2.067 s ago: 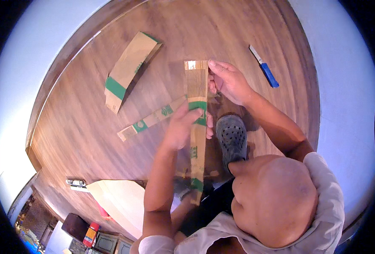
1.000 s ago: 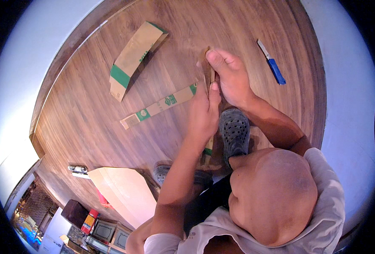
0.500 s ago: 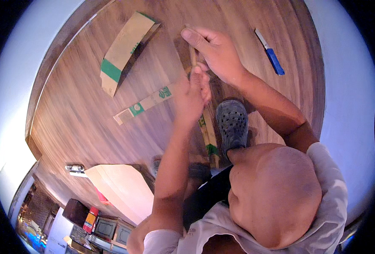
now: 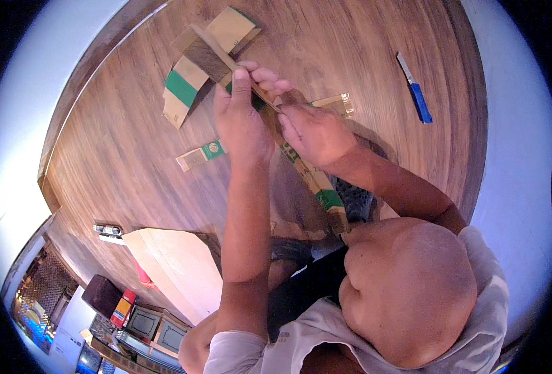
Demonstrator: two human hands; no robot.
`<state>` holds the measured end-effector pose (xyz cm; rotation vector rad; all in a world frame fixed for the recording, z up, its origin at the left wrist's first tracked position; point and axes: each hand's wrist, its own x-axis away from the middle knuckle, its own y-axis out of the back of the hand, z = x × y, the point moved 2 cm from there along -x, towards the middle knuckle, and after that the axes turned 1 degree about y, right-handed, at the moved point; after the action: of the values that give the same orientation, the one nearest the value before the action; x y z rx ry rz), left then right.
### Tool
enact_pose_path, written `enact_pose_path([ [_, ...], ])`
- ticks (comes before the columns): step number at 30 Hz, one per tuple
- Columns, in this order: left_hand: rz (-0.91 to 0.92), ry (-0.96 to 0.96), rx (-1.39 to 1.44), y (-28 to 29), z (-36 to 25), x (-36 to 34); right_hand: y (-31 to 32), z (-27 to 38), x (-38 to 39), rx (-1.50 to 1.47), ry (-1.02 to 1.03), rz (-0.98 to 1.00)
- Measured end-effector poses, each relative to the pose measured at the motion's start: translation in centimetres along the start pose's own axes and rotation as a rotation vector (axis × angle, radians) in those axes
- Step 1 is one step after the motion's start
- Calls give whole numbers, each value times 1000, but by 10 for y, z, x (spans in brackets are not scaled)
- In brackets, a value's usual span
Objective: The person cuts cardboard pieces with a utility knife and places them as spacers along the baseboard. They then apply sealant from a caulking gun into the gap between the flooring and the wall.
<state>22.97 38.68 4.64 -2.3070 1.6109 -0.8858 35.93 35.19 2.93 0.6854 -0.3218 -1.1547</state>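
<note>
A long, narrow cardboard strip [image 4: 310, 177] with green printing slants between my hands, its near end close to my shoe. My left hand [image 4: 244, 124] grips it farther up, the thumb lying along it and the fingers curled at its edge. Closer to me, my right hand [image 4: 319, 134] is closed on the same strip, pinching its edge. Beneath my hands, another cardboard strip [image 4: 202, 156] lies crosswise on the floor, its middle hidden. Beyond the left hand is a bent cardboard piece [image 4: 232, 30] with a green band, partly covered by the held strip.
A knife with a blue handle [image 4: 418, 103] lies on the wood floor [image 4: 126, 162] at the right. A dark clog [image 4: 354, 198] is on my foot beside the strip. At the lower left are a large cardboard sheet [image 4: 173, 258] and a small black-and-white object [image 4: 109, 232].
Both hands have turned the strip; its far end now tilts left over the bent cardboard. My left hand moved left and up the strip, and my right hand came down nearer to me.
</note>
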Motion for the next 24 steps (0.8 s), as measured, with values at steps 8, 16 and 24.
enact_pose_path([
  [8, -251, 0, 468, 2, -20, -8, -13, -7, -24, 222, 224, 77],
  [16, 17, -65, 720, 32, -35, -14, 11, -4, -30, -1061, -299, 604],
  [24, -297, 57, 866, 36, -31, -7, -2, -8, -19, 123, 259, 374],
])
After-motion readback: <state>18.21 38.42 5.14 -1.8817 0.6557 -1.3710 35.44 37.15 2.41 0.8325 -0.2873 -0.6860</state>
